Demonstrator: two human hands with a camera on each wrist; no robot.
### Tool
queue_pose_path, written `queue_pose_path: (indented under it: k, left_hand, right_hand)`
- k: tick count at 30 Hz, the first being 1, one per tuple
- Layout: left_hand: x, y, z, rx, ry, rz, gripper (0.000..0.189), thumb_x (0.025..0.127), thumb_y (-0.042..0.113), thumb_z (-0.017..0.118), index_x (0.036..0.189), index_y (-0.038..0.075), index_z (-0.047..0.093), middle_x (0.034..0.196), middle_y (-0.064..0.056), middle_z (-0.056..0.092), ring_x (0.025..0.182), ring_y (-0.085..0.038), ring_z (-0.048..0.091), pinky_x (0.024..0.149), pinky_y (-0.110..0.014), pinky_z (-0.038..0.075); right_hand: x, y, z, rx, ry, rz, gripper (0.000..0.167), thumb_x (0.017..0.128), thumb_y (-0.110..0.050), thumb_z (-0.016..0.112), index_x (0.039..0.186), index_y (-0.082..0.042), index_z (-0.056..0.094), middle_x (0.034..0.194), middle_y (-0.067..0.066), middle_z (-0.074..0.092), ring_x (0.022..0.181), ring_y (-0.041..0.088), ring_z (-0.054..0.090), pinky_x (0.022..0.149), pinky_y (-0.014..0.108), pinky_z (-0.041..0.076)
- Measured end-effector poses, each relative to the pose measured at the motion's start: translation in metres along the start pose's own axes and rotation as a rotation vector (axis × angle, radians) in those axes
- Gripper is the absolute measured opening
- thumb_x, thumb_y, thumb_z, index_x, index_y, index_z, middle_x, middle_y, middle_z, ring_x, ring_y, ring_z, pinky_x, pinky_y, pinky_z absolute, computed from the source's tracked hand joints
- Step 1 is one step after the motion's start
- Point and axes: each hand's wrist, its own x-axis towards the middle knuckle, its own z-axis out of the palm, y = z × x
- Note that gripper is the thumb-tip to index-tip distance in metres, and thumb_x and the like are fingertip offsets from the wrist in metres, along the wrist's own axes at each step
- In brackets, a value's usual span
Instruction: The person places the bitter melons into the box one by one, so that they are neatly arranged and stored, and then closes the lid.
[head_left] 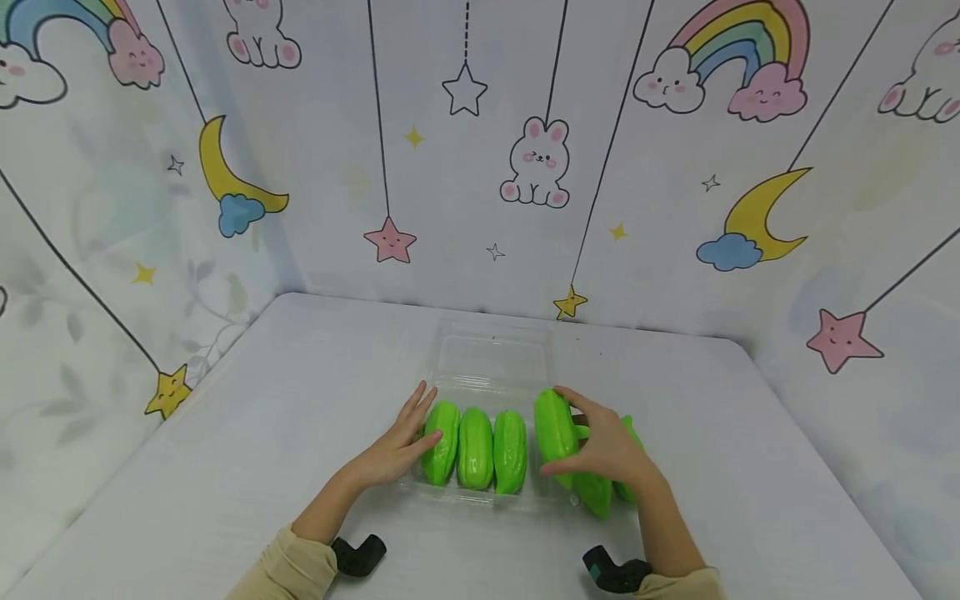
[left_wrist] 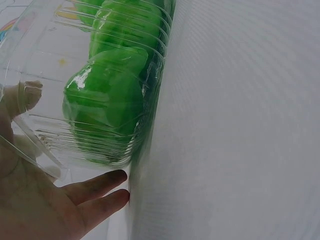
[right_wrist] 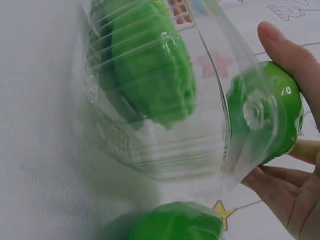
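Observation:
A clear plastic clamshell box (head_left: 487,502) lies with its lid (head_left: 491,354) folded back. Three bright green, long, ridged vegetable-like pieces (head_left: 476,448) lie side by side in its base. My left hand (head_left: 386,450) rests at the box's left end, fingers extended outside the wall and thumb over the leftmost piece. In my right hand (head_left: 609,450) a similar green piece (head_left: 553,425) is gripped between thumb and fingers, above the box's right end. The right wrist view shows this held piece (right_wrist: 290,115) beside the rim, partly behind the clear plastic.
More green pieces (head_left: 596,497) lie on the white table (head_left: 300,392) just right of the box, partly hidden by my right hand. A patterned cloth wall (head_left: 465,183) rises behind the table. Black wrist devices (head_left: 360,556) sit at both sleeves.

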Motion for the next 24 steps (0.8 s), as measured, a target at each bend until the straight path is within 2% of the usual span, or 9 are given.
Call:
queue_pose_path:
  k: [11,16,20,24]
  left_hand:
    - [0.000,0.000,0.001,-0.001,-0.002,0.002,0.067,0.097,0.034,0.042,0.148,0.014,0.004,0.152,-0.009,-0.013,0.137,-0.029,-0.007,0.103,-0.060,0.013]
    - [0.001,0.001,0.001,-0.004,0.000,0.008,0.067,0.097,0.035,0.043,0.148,0.014,0.004,0.152,-0.009,-0.013,0.137,-0.030,-0.007,0.103,-0.060,0.013]
    - [0.002,0.000,0.001,-0.002,0.002,0.006,0.067,0.097,0.034,0.042,0.148,0.015,0.003,0.152,-0.009,-0.013,0.137,-0.030,-0.007,0.103,-0.060,0.013]
    - [0.001,0.001,0.002,0.004,0.005,0.008,0.067,0.098,0.033,0.042,0.148,0.014,0.003,0.152,-0.010,-0.013,0.137,-0.032,-0.006,0.102,-0.061,0.012]
  right_hand:
    - [0.001,-0.011,0.006,-0.113,0.012,0.028,0.109,0.050,-0.044,0.088,0.139,-0.008,0.037,0.130,0.012,0.048,0.106,0.030,0.054,0.075,0.035,0.050]
    - [0.004,-0.014,0.009,-0.174,0.015,0.025,0.111,0.048,-0.045,0.088,0.139,-0.006,0.037,0.129,0.012,0.049,0.105,0.028,0.054,0.082,0.041,0.048]
    - [0.006,-0.016,0.013,-0.261,0.014,0.021,0.113,0.046,-0.050,0.087,0.139,-0.008,0.038,0.131,0.014,0.047,0.113,0.032,0.049,0.089,0.049,0.043]
    - [0.007,-0.017,0.017,-0.321,0.005,0.051,0.114,0.044,-0.052,0.087,0.140,-0.013,0.038,0.134,0.017,0.044,0.121,0.036,0.042,0.091,0.052,0.040]
